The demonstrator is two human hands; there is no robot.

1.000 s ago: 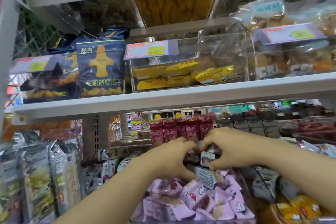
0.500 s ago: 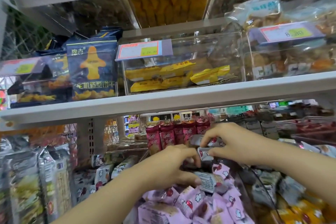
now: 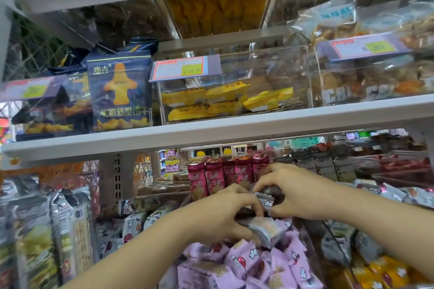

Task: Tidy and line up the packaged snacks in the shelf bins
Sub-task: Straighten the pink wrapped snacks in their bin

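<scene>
Both my hands meet over a clear bin of small pink snack packets (image 3: 246, 265) on the lower shelf. My left hand (image 3: 220, 213) curls round a grey-white packet (image 3: 263, 227) that lies just above the pink pile. My right hand (image 3: 291, 192) pinches another small grey packet (image 3: 265, 202) between thumb and fingers, close to my left fingertips. Behind my hands stands a row of upright red packets (image 3: 225, 176). Dark packets lie under my fingers, mostly hidden.
The shelf board (image 3: 211, 131) above carries navy biscuit bags (image 3: 119, 94), a clear bin of yellow packets (image 3: 211, 101) and a bin of pastry bags (image 3: 375, 87). Silver bags (image 3: 47, 230) stand at lower left. Grey and orange packets (image 3: 375, 272) fill bins at right.
My view has shifted slightly. My hands have stayed over the pink bin, with the right hand lifting a small grey packet and the left closing round another one.
</scene>
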